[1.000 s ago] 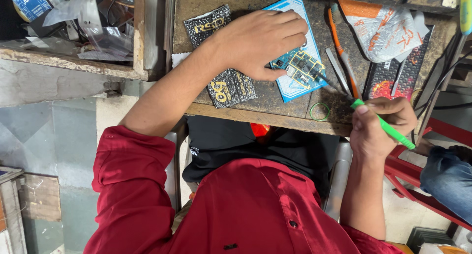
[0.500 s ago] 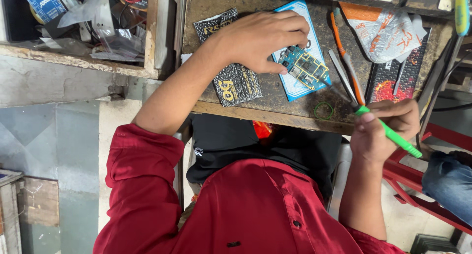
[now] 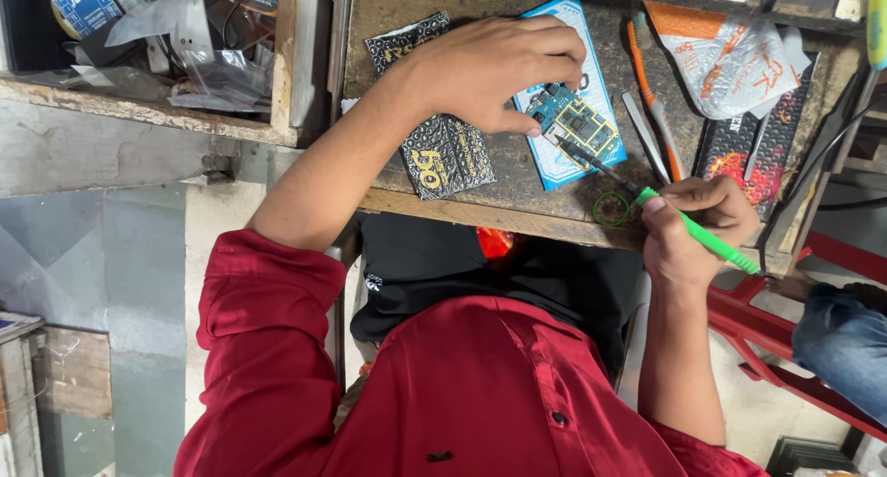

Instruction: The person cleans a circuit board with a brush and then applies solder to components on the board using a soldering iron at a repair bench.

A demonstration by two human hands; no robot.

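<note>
Now the left hand (image 3: 494, 71) presses the small circuit board (image 3: 573, 121) flat on the blue mat (image 3: 591, 158) mid-worktop, its grip pinching the board's edge, while the right hand (image 3: 688, 228), fingers closed around the green-handled tool (image 3: 684, 226), probes the board's near edge, which probably calls for steady, light tip pressure.

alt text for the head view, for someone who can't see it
The left hand pins a small circuit board to a blue mat while the right hand points a green-handled tool at it, on a worn wooden bench.

One circuit board (image 3: 575, 119), one blue mat (image 3: 591, 154), one green-handled tool (image 3: 702, 237), one green ring (image 3: 611, 208), one toothbrush (image 3: 651, 98), two black printed pouches (image 3: 445, 154).
</note>
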